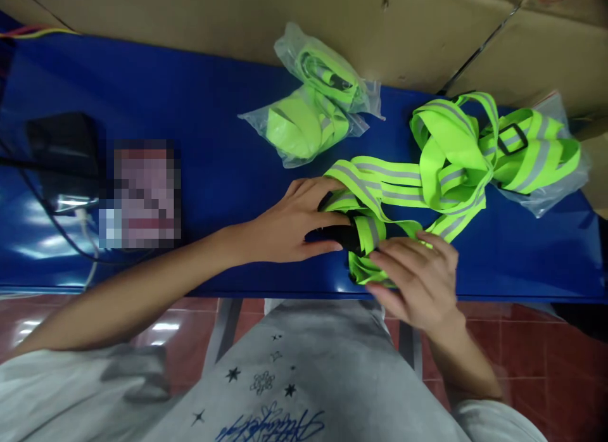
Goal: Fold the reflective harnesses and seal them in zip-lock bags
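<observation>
A neon-green reflective strap harness (441,170) with grey stripes lies tangled on the blue table (199,106). My left hand (294,220) pinches the harness's black buckle (344,236) and the strap end near the table's front edge. My right hand (418,274) has its fingers curled over the folded green strap just right of the buckle, pressing it down. The rest of the harness trails off to the right, partly over a clear plastic bag (546,189).
Two sealed clear bags with folded green harnesses (313,119) (332,71) lie at the table's back. A black device with cables (61,157) and a blurred card (142,195) sit at the left. Cardboard (332,18) stands behind the table. Red tiled floor lies below.
</observation>
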Demonstrator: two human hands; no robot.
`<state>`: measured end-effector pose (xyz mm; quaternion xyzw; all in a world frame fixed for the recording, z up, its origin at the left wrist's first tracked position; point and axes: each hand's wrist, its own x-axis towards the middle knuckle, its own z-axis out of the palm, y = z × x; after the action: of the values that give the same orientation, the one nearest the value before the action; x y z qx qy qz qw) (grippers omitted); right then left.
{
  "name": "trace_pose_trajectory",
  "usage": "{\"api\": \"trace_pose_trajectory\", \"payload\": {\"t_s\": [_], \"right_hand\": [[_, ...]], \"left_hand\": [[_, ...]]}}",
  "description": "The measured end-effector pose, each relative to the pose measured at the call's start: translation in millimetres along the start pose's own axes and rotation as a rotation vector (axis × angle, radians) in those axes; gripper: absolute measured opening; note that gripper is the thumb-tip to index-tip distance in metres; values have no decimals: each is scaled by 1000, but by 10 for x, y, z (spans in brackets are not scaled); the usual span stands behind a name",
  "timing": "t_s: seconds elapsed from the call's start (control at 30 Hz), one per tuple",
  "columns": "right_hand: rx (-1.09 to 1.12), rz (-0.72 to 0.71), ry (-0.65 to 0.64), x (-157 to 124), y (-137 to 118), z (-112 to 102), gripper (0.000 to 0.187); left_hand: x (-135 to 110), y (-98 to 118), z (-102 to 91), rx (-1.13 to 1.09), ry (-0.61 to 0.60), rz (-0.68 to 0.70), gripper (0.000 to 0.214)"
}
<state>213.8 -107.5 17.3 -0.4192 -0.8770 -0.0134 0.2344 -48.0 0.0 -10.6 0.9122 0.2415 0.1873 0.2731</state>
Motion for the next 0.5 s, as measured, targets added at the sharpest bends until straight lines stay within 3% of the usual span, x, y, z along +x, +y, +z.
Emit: {"api": "trace_pose_trajectory", "payload": {"t_s": [0.13, 0.27, 0.5], "right_hand": [[-63, 144, -171, 64, -166, 52, 61], [-93, 106, -160, 44, -73, 179, 48], [-139, 14, -91, -53, 2, 290, 48]], "left_hand": [[-16, 128, 18, -71, 12, -38, 37], [-35, 145, -23, -130, -76, -20, 36], [-34, 69, 40, 23, -49, 78, 33]]}}
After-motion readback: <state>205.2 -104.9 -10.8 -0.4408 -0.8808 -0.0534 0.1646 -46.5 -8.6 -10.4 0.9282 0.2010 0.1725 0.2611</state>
